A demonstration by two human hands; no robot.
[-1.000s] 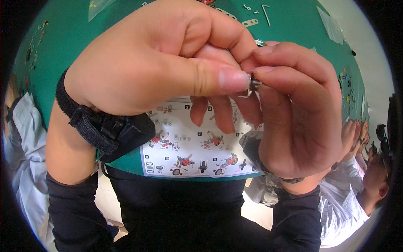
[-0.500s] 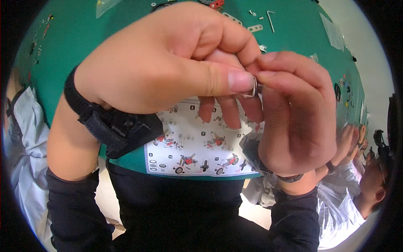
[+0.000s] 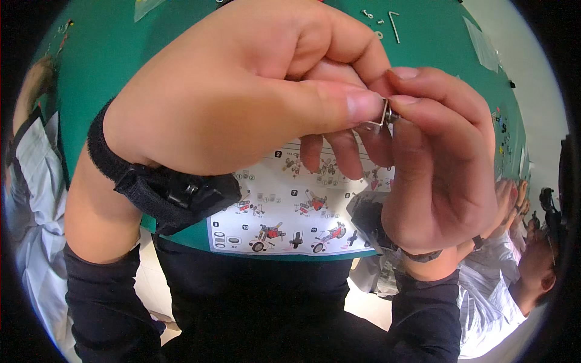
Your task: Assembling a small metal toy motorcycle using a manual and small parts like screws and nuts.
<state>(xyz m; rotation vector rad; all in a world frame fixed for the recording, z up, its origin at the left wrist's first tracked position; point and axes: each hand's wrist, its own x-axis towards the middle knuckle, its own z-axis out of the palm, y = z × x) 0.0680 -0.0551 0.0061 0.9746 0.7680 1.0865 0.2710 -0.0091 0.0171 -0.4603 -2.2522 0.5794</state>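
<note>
Up close above the table, my left hand (image 3: 242, 91) pinches a small bent silver metal bracket (image 3: 384, 115) between thumb and fingers. My right hand (image 3: 445, 157) meets it from the right, its thumb and index finger closed on a small dark metal fastener (image 3: 392, 115) against the bracket's side. Whether that is a screw or a nut is too small to tell. Beneath both hands lies a printed instruction sheet (image 3: 278, 209) with drawings of a red model motorcycle, partly covered by my hands and the black wrist straps.
On the green table (image 3: 423, 54) beyond my hands lie a hex key (image 3: 394, 27) and several small screws (image 3: 367, 13). Clear plastic bags (image 3: 481, 45) rest farther out. At the left edge another person's hand (image 3: 39, 78) is over the table; other people sit at the right.
Both my hands have shifted a little to the right with the bracket, and the fastener at its side shows more plainly. The person at the left has brought a hand over the table.
</note>
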